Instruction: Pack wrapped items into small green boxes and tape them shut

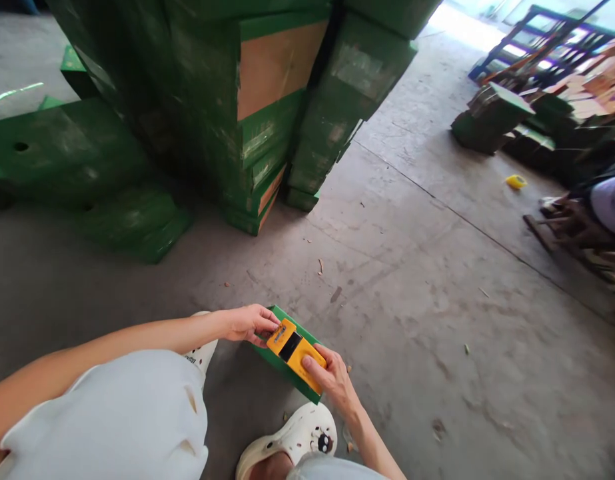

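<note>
A yellow handheld device (pixel 308 371) with a dark, screen-like window lies tilted over a narrow green box (pixel 282 369), between my feet and close to the floor. My right hand (pixel 333 375) grips the device's lower end, thumb pressed on its face. At the opposite end, my left hand (pixel 251 324) has its fingers closed round the device's upper corner, beside the box's edge. Part of the green box is covered by the device and my hands, and what it contains is hidden.
Tall stacks of green cartons (pixel 272 140) stand ahead, with more green boxes (pixel 62 147) at left. On the right are a yellow tape roll (pixel 516 181), a blue pallet (pixel 537 43), piled cartons (pixel 492 117) and a partly visible seated person (pixel 610 203). My white clog (pixel 307 430) is near the box.
</note>
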Tool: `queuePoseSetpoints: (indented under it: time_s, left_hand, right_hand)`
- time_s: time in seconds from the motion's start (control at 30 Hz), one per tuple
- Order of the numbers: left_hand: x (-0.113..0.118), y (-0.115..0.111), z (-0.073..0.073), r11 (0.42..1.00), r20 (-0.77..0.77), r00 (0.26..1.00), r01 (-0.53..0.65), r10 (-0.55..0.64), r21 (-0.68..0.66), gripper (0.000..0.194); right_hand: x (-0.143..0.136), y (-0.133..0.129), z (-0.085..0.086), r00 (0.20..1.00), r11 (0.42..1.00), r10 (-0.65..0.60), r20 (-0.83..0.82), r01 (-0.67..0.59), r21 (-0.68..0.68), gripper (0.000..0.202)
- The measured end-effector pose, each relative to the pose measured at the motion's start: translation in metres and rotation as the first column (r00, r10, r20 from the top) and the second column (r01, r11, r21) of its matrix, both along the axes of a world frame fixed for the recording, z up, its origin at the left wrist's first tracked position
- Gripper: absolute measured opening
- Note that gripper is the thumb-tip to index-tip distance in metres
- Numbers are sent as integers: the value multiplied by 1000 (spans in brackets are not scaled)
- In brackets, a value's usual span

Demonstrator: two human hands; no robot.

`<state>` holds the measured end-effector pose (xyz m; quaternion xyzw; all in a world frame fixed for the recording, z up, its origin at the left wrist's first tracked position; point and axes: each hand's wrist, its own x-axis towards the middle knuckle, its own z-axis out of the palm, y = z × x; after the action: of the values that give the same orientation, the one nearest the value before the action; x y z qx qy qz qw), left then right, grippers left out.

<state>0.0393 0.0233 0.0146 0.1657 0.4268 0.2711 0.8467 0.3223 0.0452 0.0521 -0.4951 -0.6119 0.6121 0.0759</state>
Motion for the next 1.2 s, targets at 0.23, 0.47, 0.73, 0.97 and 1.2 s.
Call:
queuePoseSetpoints:
  time_s: [0.23, 0.47, 0.73, 0.97, 1.2]
  left_hand:
    - [9, -4, -16, 988, -232, 965, -94, 121, 122, 51]
    - [-24, 0, -31, 896, -349, 911, -49, 222, 442, 36]
    - [-79, -13, -71, 898, -480, 815, -109, 326, 425, 40]
    - [-70, -15, -92, 903, -504, 801, -101, 323, 418, 42]
    - [-48, -16, -124, 890, -538, 771, -77, 339, 450, 38]
  right_hand:
    - [-7, 2, 5, 997, 997, 65, 50, -63, -36, 57]
    - [-8, 8, 8, 965, 981, 181, 188, -192, 38, 56]
    - [10, 5, 14, 924, 959, 201, 324, -252, 126, 53]
    - [-7, 6, 19, 866, 940, 208, 454, -306, 153, 54]
    - [-9, 5, 19, 839, 909, 220, 498, -362, 208, 58]
